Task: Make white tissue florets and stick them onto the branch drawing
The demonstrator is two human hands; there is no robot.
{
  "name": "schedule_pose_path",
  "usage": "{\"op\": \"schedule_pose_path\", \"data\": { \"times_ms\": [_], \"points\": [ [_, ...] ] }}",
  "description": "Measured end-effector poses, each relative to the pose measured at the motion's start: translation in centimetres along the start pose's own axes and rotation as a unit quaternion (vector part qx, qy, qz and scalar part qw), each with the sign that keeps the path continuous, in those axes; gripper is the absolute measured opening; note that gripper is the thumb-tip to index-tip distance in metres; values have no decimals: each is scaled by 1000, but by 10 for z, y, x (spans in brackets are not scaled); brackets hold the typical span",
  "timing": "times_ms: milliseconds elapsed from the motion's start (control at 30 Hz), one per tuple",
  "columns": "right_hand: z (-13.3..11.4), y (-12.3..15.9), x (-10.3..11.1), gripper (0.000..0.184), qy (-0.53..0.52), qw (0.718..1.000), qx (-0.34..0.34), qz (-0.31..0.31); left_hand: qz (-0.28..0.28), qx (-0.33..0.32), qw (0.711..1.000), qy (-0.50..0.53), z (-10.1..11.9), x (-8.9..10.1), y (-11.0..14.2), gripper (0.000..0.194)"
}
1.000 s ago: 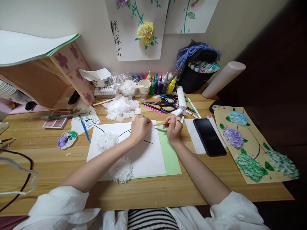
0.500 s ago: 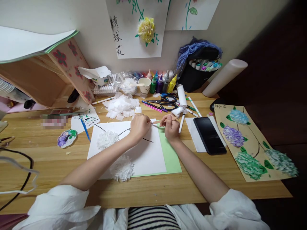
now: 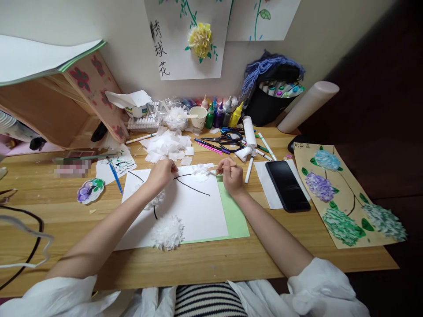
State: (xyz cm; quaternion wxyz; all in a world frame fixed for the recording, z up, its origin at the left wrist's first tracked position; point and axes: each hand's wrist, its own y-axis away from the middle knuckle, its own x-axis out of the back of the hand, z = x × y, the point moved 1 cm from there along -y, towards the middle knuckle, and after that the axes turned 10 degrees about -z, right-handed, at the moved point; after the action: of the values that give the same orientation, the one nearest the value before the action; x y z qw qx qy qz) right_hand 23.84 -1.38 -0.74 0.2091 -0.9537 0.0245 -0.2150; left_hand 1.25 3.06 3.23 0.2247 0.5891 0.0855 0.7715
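My right hand [image 3: 232,177] is closed round a flat wooden craft stick [image 3: 231,163], over the right edge of the white drawing sheet [image 3: 198,220]. By the stick's tip, a small cluster of white paper petals [image 3: 201,171] sits at the sheet's top edge. My left hand [image 3: 162,175] is held in a pinch above the sheet's upper part; whatever its fingertips hold is too small to make out. Black branch lines run across the sheet. Two fuller white paper flowers lie on it: one [image 3: 157,201] partly behind my left forearm, the other [image 3: 168,232] at the lower edge.
Beyond the sheet lies a pile of white paper squares [image 3: 168,144]. Scissors [image 3: 228,141], pens, a paper cup [image 3: 198,117] and paint bottles [image 3: 219,115] stand or lie behind. To the right are a phone [image 3: 288,186] and a finished flower picture [image 3: 352,229].
My left hand has moved left, from beside the stick's tip toward the paper squares, uncovering the small petal cluster and branch lines. My right hand stays nearly in place with the craft stick.
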Motion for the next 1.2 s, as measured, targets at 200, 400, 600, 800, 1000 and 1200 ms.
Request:
{"op": "schedule_pose_path", "data": {
  "times_ms": [200, 400, 600, 800, 1000, 1200],
  "points": [
    [-7, -3, 1, 45, 63, 993, 72, -72, -14, -7, 1000, 4, 0, 1, -6, 11],
    [-4, 1, 2, 41, 40, 997, 63, -24, -13, -8, 1000, 0, 2, 1, -4, 13],
    [0, 3, 1, 41, -5, 999, 28, 30, -11, -14, 1000, -2, 2, 1, -4, 13],
    [0, -1, -3, 45, 1, 1000, 4, 1, -7, -11, 1000, -4, 3, 1, -3, 13],
    [-2, -8, -5, 44, -7, 1000, -12, -19, -15, -14, 1000, -4, 5, 3, -3, 12],
    [-2, -3, -2, 44, -43, 998, -25, 45, -21, -17, 1000, 7, 4, 4, -4, 14]
  ]
}}
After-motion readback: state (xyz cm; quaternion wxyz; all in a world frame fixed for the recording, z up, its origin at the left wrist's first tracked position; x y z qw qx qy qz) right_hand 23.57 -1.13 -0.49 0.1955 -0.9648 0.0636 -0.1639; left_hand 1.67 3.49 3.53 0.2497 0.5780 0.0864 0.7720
